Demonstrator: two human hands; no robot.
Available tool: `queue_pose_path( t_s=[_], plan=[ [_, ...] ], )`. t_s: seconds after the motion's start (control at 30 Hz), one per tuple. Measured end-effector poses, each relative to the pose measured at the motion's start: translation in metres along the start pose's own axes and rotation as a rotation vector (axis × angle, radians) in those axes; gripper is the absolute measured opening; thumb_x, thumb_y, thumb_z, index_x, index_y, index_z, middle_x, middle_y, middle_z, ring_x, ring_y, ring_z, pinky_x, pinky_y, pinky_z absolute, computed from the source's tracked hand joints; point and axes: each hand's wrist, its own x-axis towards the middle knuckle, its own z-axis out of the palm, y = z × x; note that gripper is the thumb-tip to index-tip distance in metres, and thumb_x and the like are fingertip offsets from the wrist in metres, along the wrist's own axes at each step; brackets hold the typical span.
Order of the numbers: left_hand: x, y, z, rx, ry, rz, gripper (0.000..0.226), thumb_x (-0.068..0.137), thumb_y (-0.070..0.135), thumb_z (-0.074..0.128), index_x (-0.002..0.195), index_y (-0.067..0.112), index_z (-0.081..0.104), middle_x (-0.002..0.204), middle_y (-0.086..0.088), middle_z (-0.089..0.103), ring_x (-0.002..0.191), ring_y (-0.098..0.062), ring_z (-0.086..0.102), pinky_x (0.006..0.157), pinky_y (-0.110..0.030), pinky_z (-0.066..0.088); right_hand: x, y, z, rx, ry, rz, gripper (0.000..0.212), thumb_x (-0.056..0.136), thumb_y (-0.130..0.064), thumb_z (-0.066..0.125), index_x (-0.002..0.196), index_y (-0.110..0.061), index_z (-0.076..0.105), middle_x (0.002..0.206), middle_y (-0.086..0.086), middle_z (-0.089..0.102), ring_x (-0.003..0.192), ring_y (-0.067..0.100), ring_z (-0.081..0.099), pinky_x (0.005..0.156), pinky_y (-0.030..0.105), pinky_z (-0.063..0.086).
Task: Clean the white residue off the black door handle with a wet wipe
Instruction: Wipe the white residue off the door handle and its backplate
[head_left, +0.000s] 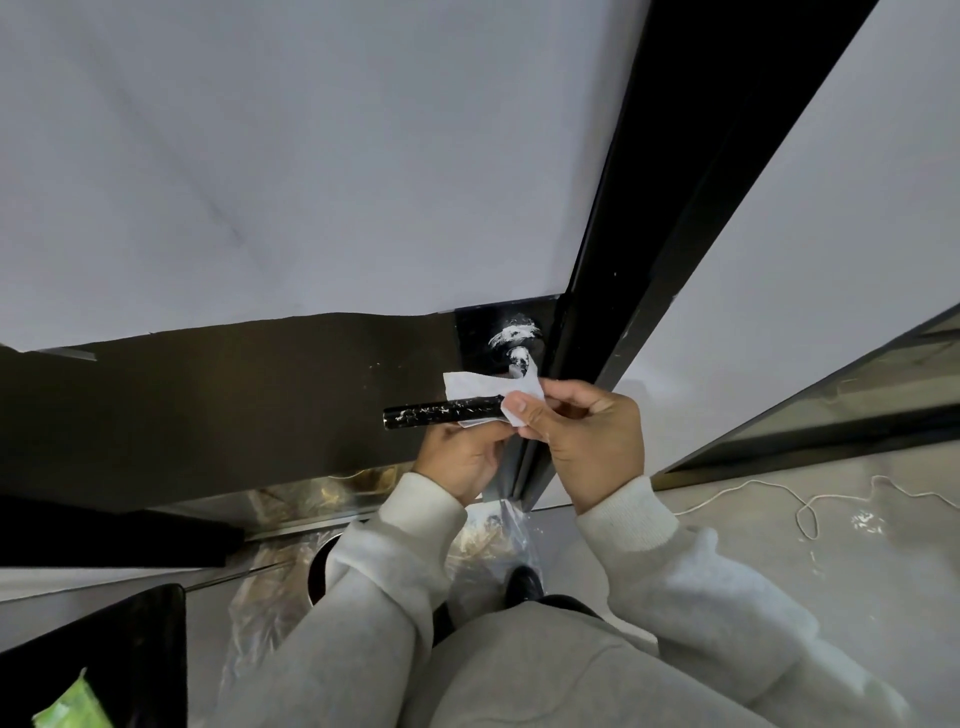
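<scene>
Door handle (441, 411): black lever bar, horizontal, projecting left from its neck by the black door frame (613, 291); flecked with white along its length
White residue (514, 335): thickest on the round rose and the neck above the bar; lighter streaks toward the bar's free left end
Wet wipe (475, 387): white sheet draped over the bar's right end, behind and under it
Right hand (582, 436): thumb and fingers pinched together on the wipe's right edge, at the bar's right end
Left hand (462, 462): below the bar, fingers curled onto the wipe's lower edge
Step in hand, judged: wrapping the wipe round the bar
Method advised: close the wipe fully round the bar, stroke toward the free end, refold to a clean face, then work the rose and neck
Floor (753, 525): loose white cord
</scene>
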Motion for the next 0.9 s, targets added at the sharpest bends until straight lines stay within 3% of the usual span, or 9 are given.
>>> queue_pose_path(
  t_s=[0.07, 0.2, 0.3, 0.43, 0.57, 0.73, 0.8, 0.9],
  plan=[
    [0.0, -0.001, 0.002, -0.011, -0.024, 0.023, 0.051, 0.055, -0.002, 0.081, 0.104, -0.001, 0.071, 0.117, -0.025, 0.066, 0.118, -0.039, 0.062, 0.106, -0.045, 0.048, 0.0, -0.001, -0.004, -0.022, -0.021, -0.017, 0.031, 0.068, -0.013, 0.088, 0.096, -0.006, 0.078, 0.082, 0.012, 0.077, 0.073, 0.024, 0.075, 0.076, 0.041, 0.063],
    [0.001, 0.0, 0.007, -0.116, -0.122, 0.043, 0.045, 0.046, 0.006, 0.096, 0.085, 0.014, 0.075, 0.1, -0.013, 0.071, 0.108, -0.031, 0.066, 0.098, -0.041, 0.053, -0.002, 0.003, -0.014, 0.015, -0.07, -0.058, 0.036, 0.068, -0.009, 0.084, 0.103, -0.01, 0.077, 0.09, 0.009, 0.078, 0.088, 0.027, 0.074, 0.085, 0.046, 0.061],
    [-0.003, -0.005, 0.003, -0.175, -0.109, 0.036, 0.048, 0.053, 0.002, 0.092, 0.097, 0.011, 0.077, 0.108, -0.016, 0.074, 0.111, -0.034, 0.066, 0.108, -0.049, 0.046, -0.005, 0.008, -0.018, 0.046, -0.097, -0.09, 0.03, 0.071, -0.012, 0.08, 0.102, -0.015, 0.077, 0.093, 0.009, 0.079, 0.092, 0.029, 0.074, 0.086, 0.046, 0.06],
    [-0.013, -0.009, -0.01, -0.246, 0.028, 0.044, 0.052, 0.05, 0.001, 0.095, 0.097, 0.004, 0.073, 0.1, -0.015, 0.076, 0.092, -0.026, 0.074, 0.077, -0.034, 0.061, -0.008, 0.008, -0.008, 0.045, -0.048, -0.106, 0.023, 0.076, -0.005, 0.08, 0.096, -0.015, 0.077, 0.085, 0.003, 0.079, 0.082, 0.016, 0.074, 0.076, 0.026, 0.06],
    [-0.021, -0.004, -0.007, -0.169, 0.115, 0.066, 0.032, 0.06, -0.014, 0.078, 0.082, 0.01, 0.078, 0.086, -0.009, 0.077, 0.083, -0.02, 0.075, 0.073, -0.029, 0.062, -0.01, 0.005, 0.01, -0.028, 0.071, -0.157, 0.022, 0.073, -0.005, 0.086, 0.09, -0.01, 0.073, 0.079, 0.003, 0.075, 0.072, 0.011, 0.071, 0.068, 0.02, 0.056],
    [-0.022, -0.005, -0.007, -0.215, 0.208, 0.058, 0.029, 0.078, -0.021, 0.055, 0.081, 0.004, 0.069, 0.07, -0.007, 0.065, 0.085, -0.028, 0.065, 0.074, -0.035, 0.063, -0.008, 0.01, 0.016, 0.03, 0.185, -0.139, 0.013, 0.085, -0.014, 0.078, 0.081, -0.007, 0.068, 0.074, 0.018, 0.067, 0.059, 0.015, 0.068, 0.065, 0.039, 0.062],
    [-0.022, -0.004, -0.005, -0.177, 0.197, 0.067, 0.043, 0.087, -0.024, 0.043, 0.084, 0.006, 0.074, 0.077, -0.009, 0.074, 0.085, -0.026, 0.073, 0.074, -0.033, 0.063, -0.01, 0.012, 0.017, 0.084, 0.201, -0.128, 0.01, 0.088, -0.011, 0.074, 0.08, -0.007, 0.068, 0.075, 0.02, 0.067, 0.061, 0.015, 0.068, 0.064, 0.036, 0.062],
    [-0.024, -0.002, -0.001, -0.2, 0.167, 0.062, 0.042, 0.089, -0.023, 0.036, 0.1, 0.0, 0.069, 0.097, -0.017, 0.077, 0.094, -0.028, 0.075, 0.075, -0.033, 0.062, -0.013, 0.011, 0.017, 0.217, 0.203, -0.075, 0.008, 0.09, -0.006, 0.07, 0.083, -0.005, 0.067, 0.07, 0.01, 0.066, 0.061, 0.013, 0.067, 0.064, 0.032, 0.062]
  ],
)
